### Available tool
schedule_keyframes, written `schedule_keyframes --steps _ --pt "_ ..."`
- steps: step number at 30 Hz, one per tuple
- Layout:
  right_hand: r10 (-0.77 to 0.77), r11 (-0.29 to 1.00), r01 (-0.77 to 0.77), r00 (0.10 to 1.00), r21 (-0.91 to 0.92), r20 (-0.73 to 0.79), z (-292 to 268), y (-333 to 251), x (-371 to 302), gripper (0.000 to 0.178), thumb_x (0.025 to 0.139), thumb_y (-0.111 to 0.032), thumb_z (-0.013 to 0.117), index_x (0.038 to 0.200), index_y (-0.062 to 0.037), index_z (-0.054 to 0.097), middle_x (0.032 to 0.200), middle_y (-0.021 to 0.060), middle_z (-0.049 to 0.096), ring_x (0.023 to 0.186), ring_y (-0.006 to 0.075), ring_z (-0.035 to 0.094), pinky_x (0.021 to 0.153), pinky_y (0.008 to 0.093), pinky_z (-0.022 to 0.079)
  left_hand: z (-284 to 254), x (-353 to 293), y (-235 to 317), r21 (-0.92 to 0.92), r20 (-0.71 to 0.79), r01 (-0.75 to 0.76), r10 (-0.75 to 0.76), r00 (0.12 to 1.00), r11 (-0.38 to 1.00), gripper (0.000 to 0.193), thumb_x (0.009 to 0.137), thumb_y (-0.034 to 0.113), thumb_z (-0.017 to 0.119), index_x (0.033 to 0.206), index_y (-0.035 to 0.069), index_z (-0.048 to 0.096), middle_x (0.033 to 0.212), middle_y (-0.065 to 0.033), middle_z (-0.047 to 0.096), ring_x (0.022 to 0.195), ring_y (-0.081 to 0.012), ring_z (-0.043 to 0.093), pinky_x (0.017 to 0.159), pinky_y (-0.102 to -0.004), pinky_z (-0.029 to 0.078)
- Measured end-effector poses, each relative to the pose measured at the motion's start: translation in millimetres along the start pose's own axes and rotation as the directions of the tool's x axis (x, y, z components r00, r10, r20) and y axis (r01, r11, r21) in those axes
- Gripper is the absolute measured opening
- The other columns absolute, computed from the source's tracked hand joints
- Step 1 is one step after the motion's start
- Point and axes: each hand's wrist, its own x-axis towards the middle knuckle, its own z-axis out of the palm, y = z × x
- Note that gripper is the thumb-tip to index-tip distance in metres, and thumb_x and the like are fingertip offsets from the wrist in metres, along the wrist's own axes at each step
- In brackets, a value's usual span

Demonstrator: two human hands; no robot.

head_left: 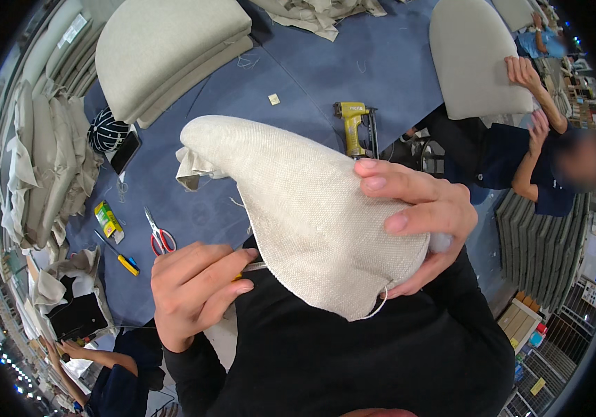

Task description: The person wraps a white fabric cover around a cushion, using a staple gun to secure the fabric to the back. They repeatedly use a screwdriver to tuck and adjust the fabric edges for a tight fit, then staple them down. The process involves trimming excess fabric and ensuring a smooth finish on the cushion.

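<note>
In front of me is a curved, padded piece covered in cream woven fabric (312, 208), held up and tilted above the blue table. My right hand (426, 222) grips its right end, two fingers lying over the fabric and the rest behind the edge. A loose thread hangs at its lower corner, and gathered fabric sticks out at its far left end. My left hand (200, 288) is closed in a pinch around a thin metal tool (257, 266) with a bit of yellow. The tool's tip meets the lower left edge of the padded piece; its full shape is hidden.
On the blue table (298, 90) lie a yellow staple gun (355, 128), red-handled scissors (161, 236), a yellow-handled screwdriver (120, 256), and a phone (126, 151). Stacked cushions (173, 55) stand far left. At right a co-worker's hands hold a padded panel (478, 62); another person works lower left.
</note>
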Motion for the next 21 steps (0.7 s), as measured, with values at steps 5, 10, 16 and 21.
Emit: schedule_keyframes --steps 5,10,16,21 --pt "0.003 0.999 -0.005 0.999 -0.033 -0.048 7 -2 0 0.077 0.058 -0.009 0.104 0.125 0.0095 0.07 0.132 0.0394 0.066 0.128 0.0507 0.067 0.108 0.0544 0.052 -12 6 5 -0.004 0.047 0.0 0.0 0.999 1.0 0.032 0.08 0.026 0.086 0.103 0.004 0.081 0.085 -0.0071 0.072 0.062 -0.0206 0.066 0.053 -0.0325 0.047" --pt "0.064 0.995 -0.068 0.997 -0.078 -0.053 11 -8 3 0.071 0.059 -0.012 0.103 0.119 0.0102 0.073 0.131 0.039 0.067 0.124 0.0498 0.07 0.107 0.0544 0.054 -15 11 4 -0.019 0.069 -0.022 0.023 0.997 1.0 0.032 0.08 0.027 0.087 0.101 0.004 0.082 0.083 -0.007 0.071 0.061 -0.0204 0.066 0.052 -0.0326 0.047" --pt "0.079 0.995 -0.084 0.994 -0.059 -0.081 14 -7 8 0.07 0.06 -0.01 0.102 0.119 0.0116 0.073 0.129 0.0379 0.068 0.121 0.0488 0.071 0.105 0.0524 0.055 -24 8 -7 -0.079 0.109 0.011 -0.002 0.994 0.997 0.032 0.082 0.03 0.085 0.101 0.004 0.081 0.084 -0.0074 0.074 0.063 -0.0203 0.068 0.053 -0.0317 0.049" --pt "0.05 0.999 -0.05 0.997 -0.006 -0.058 16 0 10 0.073 0.06 -0.006 0.101 0.124 0.0117 0.071 0.133 0.0356 0.066 0.123 0.0471 0.07 0.104 0.0522 0.054 -20 3 -22 -0.141 0.075 0.01 0.001 0.997 0.99 0.032 0.082 0.03 0.085 0.1 0.003 0.081 0.083 -0.0075 0.074 0.064 -0.0204 0.07 0.053 -0.0313 0.049"
